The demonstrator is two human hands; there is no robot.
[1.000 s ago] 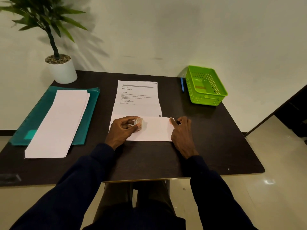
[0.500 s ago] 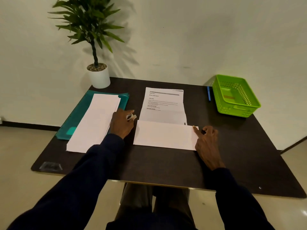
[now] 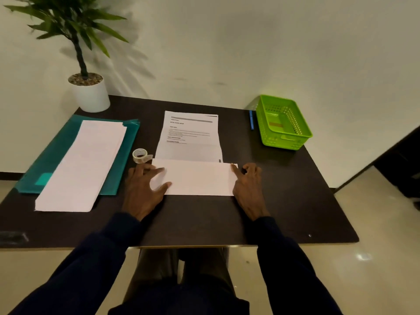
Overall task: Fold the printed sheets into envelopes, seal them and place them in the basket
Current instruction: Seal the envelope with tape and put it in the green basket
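The left hand (image 3: 143, 189), having just put down the tape roll (image 3: 141, 155), is now pressing open-fingered beside the right hand (image 3: 246, 187) on the half-folded printed sheet (image 3: 193, 169) at centre frame, so sealing is waiting.

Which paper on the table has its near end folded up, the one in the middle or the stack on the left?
The printed sheet in the middle, held by both hands; the blank stack on the teal folder lies flat.
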